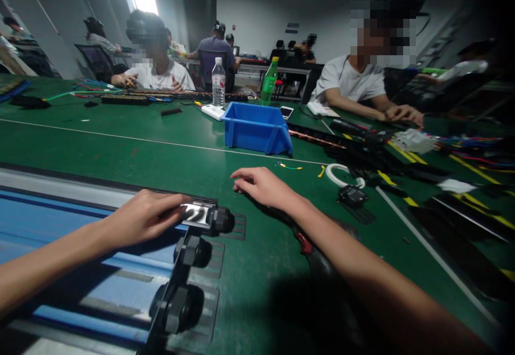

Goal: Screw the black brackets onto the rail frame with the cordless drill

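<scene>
My left hand [147, 215] reaches over a long blue-and-silver metal profile [137, 261] and is closed at its far end corner, fingertips on a shiny metal piece [197, 214]. Black cable glands [189, 304] stick out of the profile's end plate, several dark slotted tabs beside them. My right hand [261, 183] is held above the green table, holding nothing, its thumb and fingers loosely bent and a little apart. Under my right forearm lies a dark tool with a red trigger [303, 242], largely hidden by the arm and shadow.
A blue bin [255, 130] stands ahead, with a water bottle [218, 84] and a green bottle [269, 82] behind it. To the right lie a white coil [341, 175], a black connector [353, 196] and dark strips with yellow bands. Two people sit across the green table [161, 151].
</scene>
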The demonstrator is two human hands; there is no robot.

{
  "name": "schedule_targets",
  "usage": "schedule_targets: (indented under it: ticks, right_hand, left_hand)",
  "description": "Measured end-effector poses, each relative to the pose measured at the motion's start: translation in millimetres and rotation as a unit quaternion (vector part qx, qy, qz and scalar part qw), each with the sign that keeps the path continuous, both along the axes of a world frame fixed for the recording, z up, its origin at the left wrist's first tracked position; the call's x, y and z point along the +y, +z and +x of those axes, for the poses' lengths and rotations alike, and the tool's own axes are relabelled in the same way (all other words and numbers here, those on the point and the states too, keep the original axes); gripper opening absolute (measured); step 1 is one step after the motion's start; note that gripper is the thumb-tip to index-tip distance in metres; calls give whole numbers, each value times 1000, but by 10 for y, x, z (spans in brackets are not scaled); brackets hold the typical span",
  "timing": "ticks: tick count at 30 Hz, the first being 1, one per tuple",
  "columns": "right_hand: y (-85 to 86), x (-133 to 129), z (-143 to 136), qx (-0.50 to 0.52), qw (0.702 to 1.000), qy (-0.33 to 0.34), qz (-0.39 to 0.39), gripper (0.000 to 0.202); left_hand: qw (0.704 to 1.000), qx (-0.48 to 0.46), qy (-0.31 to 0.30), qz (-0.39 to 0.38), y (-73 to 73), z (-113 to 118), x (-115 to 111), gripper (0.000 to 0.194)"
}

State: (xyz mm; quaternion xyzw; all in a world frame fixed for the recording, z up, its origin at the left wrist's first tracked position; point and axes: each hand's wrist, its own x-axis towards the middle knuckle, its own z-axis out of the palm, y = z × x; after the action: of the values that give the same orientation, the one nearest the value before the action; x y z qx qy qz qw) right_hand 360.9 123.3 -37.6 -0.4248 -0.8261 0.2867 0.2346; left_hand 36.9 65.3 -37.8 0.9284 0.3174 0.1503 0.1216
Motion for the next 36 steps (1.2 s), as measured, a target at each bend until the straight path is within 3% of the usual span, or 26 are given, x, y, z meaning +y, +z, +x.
schedule_targets:
  ticks: [14, 25, 36]
  right_hand:
    - [28, 21, 10, -46, 999, 6, -5, 19]
    - [57, 14, 5, -13, 994, -88, 63, 12]
    - [-4, 38, 25, 20, 998, -62, 22, 13]
  left_hand:
    - [1000, 0, 8, -3, 13, 3, -7, 26]
    - [1000, -3, 1, 3, 2, -9, -2, 25]
    - [1000, -5, 3, 7, 15, 6, -16, 24]
